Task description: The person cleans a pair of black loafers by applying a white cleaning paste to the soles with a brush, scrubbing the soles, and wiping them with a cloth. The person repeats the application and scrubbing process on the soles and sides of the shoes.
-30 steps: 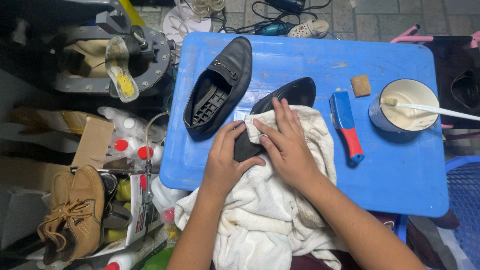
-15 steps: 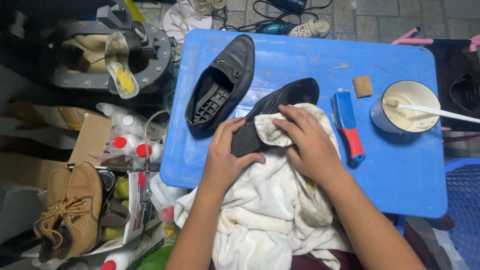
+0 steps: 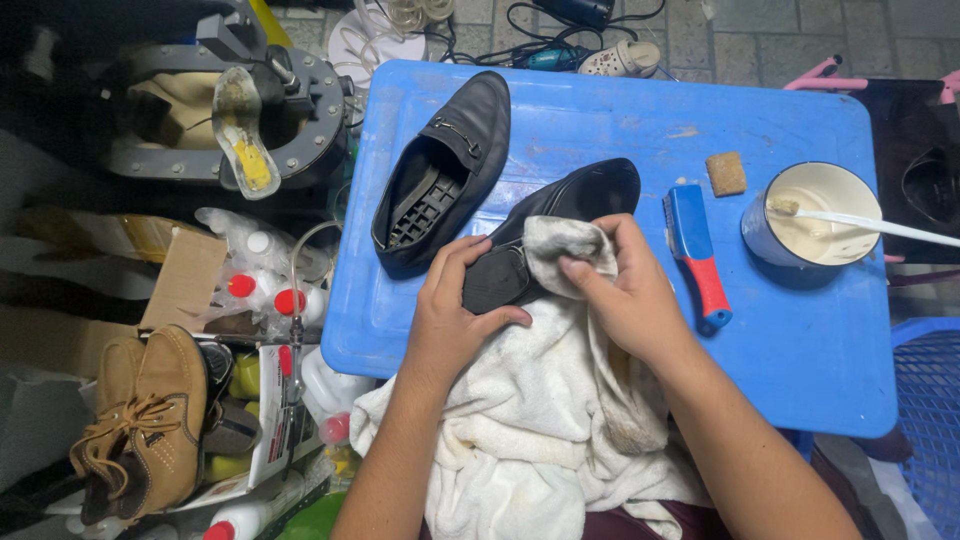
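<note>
The right hand (image 3: 635, 300) has shifted from lying flat on the black shoe (image 3: 560, 215) to pinching a fold of the white cloth (image 3: 555, 250) against the shoe's side; a second ago it pressed lower, near the heel. So the rubbing has likely moved up along the shoe. The left hand (image 3: 450, 315) has barely moved, its fingers clamped around the heel end. The shoe lies mid-desk, on the blue desk (image 3: 620, 120). Left of it rests a second black shoe (image 3: 445, 170), sole showing. To the right lie a blue and red brush (image 3: 697, 250), a small sponge (image 3: 726, 172) and a mug of cream (image 3: 810, 215).
</note>
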